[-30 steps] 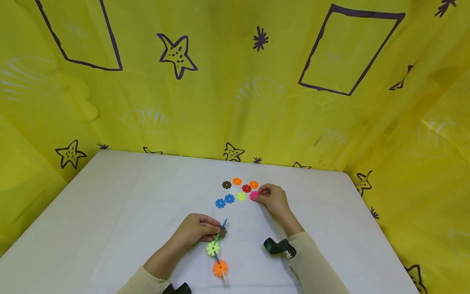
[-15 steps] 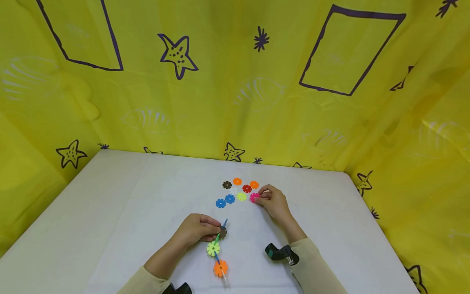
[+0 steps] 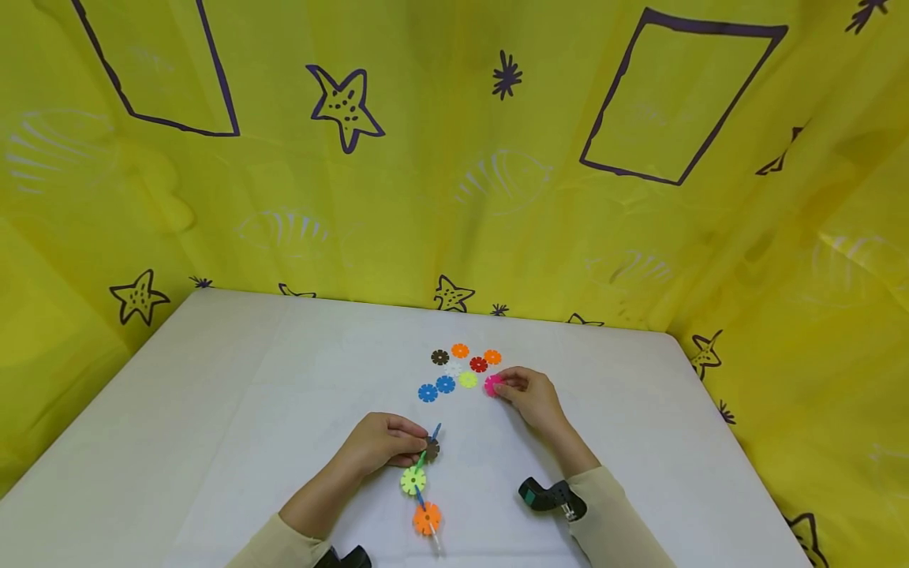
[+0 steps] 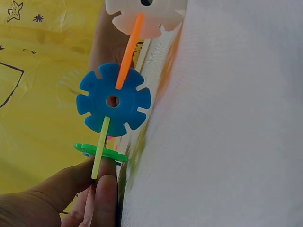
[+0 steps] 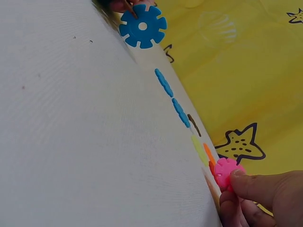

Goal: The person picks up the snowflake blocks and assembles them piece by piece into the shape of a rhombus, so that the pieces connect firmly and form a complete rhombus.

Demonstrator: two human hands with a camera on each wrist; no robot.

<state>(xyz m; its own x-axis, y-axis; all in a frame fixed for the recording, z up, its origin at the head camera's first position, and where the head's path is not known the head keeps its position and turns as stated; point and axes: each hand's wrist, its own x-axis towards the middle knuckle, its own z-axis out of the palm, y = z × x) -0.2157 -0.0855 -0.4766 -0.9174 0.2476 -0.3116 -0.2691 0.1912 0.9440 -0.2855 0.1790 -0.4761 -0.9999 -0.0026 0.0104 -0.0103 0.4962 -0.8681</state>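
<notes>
My left hand (image 3: 383, 442) pinches the grey-brown disc (image 3: 433, 450) of a chain of notched interlocking discs. A yellow-green disc (image 3: 413, 480) and an orange disc (image 3: 427, 518) hang nearer me, with others seen edge-on between them. In the left wrist view a blue disc (image 4: 135, 106) and a white disc (image 4: 165, 21) face the camera, above a green disc (image 4: 111, 153) at the fingers. My right hand (image 3: 534, 398) pinches a pink notched disc (image 3: 491, 385) between thumb and fingers; in the right wrist view the thumb covers part of that disc's lower edge.
Loose notched discs lie left of my right hand: two blue (image 3: 428, 393), a yellow (image 3: 467, 379), a red (image 3: 479, 364), a dark brown (image 3: 439, 357), two orange (image 3: 460, 350) and a whitish one. The white table (image 3: 319, 347) meets a yellow curtain (image 3: 426, 197) behind.
My right hand has drawn slightly back toward me with the pink disc, a little farther from the red and orange ones. The left hand and its chain stay where they were.
</notes>
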